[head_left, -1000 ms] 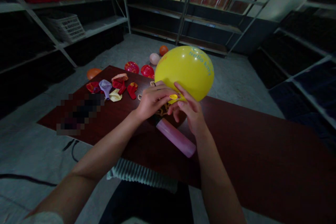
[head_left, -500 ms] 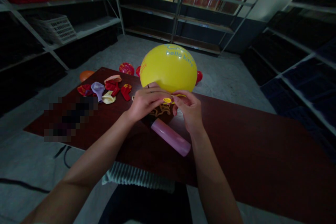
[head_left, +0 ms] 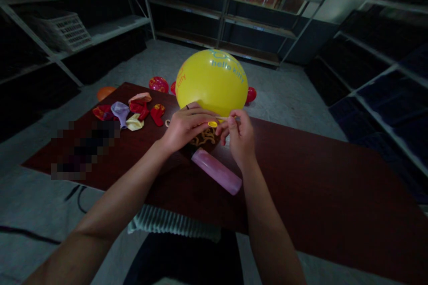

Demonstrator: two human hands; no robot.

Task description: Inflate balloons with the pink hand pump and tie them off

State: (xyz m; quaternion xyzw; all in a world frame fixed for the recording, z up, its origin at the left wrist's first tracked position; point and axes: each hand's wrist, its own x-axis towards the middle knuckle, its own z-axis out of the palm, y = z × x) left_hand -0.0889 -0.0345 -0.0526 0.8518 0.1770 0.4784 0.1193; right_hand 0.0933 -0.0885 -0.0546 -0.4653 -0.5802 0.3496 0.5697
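An inflated yellow balloon [head_left: 211, 81] with blue lettering sits above the dark red table [head_left: 301, 173]. My left hand [head_left: 186, 125] is closed, pinching the balloon's neck just below its body. My right hand [head_left: 238, 132] is closed too, pinching a thin pale band stretched out from the neck toward the right. Under both hands lies a pink balloon pump [head_left: 216, 171] and a small heap of tan rubber bands [head_left: 204, 136].
Several deflated balloons [head_left: 133, 112] lie on the table's far left. Inflated red and orange balloons [head_left: 158, 84] rest on the floor beyond it. Metal shelving lines the walls; a white crate [head_left: 62, 31] sits on the left shelf. A blurred patch covers part of the table's left.
The balloon has swung left and now sits centred above my hands. My right hand has closed into a pinch, pulling a band out from the neck.
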